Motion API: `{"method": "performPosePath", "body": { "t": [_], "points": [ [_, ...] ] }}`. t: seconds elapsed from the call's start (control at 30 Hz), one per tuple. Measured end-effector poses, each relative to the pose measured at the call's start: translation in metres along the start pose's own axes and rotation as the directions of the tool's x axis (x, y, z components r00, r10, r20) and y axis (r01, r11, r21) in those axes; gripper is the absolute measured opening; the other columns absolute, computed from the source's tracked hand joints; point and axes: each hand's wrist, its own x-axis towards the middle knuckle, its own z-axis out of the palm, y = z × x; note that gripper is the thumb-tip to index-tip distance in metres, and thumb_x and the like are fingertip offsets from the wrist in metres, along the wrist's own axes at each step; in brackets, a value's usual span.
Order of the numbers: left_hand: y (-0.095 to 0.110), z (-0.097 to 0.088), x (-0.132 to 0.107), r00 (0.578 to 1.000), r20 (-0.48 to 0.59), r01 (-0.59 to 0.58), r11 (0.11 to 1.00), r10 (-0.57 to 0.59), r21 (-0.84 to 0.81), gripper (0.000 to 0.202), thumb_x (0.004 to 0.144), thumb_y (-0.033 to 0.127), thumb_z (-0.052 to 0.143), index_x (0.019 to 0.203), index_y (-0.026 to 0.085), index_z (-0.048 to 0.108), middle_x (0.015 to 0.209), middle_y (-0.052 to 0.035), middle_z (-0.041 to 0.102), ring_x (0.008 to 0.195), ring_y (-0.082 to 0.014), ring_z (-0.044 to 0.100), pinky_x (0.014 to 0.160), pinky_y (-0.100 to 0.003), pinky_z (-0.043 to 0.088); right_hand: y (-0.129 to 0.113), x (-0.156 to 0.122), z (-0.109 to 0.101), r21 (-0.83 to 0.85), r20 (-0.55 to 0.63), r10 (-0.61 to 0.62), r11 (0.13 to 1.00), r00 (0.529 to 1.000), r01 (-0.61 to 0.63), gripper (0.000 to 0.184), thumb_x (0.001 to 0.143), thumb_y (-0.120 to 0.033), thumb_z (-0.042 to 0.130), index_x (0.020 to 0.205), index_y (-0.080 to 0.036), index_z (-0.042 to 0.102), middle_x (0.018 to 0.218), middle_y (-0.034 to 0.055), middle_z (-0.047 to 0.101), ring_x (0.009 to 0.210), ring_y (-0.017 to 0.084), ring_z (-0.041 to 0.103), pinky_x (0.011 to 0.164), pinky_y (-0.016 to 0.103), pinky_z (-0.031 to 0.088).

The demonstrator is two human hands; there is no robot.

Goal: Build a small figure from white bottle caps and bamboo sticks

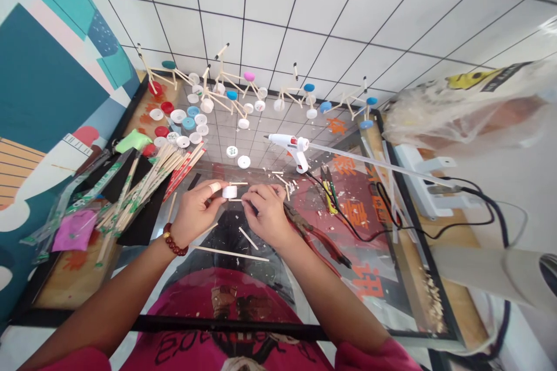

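My left hand (pixel 196 211) pinches a white bottle cap (pixel 229 192) between thumb and fingers above the table. Two short wooden sticks reach from the cap towards the right: an upper stick (pixel 239 184) and a lower stick (pixel 235 200). The fingers of my right hand (pixel 266 208) close on the end of the lower stick. A white glue gun (pixel 289 144) lies beyond my right hand, a clear glue stick (pixel 374 159) running out of its back. Red-handled pliers (pixel 315 237) rest beside my right forearm. Loose stick pieces (pixel 248 238) lie below my hands.
Bottle caps (pixel 188 123) and stick-and-cap figures (pixel 217 93) line the back. At left are a bundle of chopsticks (pixel 139 191) and a pink packet (pixel 75 230). Green-and-yellow cutters (pixel 329 191), a black cable (pixel 369 237) and a white plastic bag (pixel 461 110) are at right.
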Motion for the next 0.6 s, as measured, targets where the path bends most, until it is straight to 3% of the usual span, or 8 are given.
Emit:
{"method": "performPosePath", "body": {
  "t": [0.6],
  "points": [
    [-0.0005, -0.0003, 0.0003, 1.0, -0.002, -0.008, 1.0, 0.008, -0.007, 0.024, 0.086, 0.018, 0.058, 0.106, 0.019, 0.07, 0.111, -0.0061, 0.073, 0.088, -0.0159, 0.07, 0.076, -0.024, 0.057, -0.0005, 0.0, 0.0004, 0.032, -0.022, 0.004, 0.999, 1.0, -0.003, 0.011, 0.088, -0.016, 0.058, 0.091, -0.024, 0.066, 0.097, 0.0006, 0.066, 0.094, 0.016, 0.06, 0.098, 0.039, 0.025]
  ]
}}
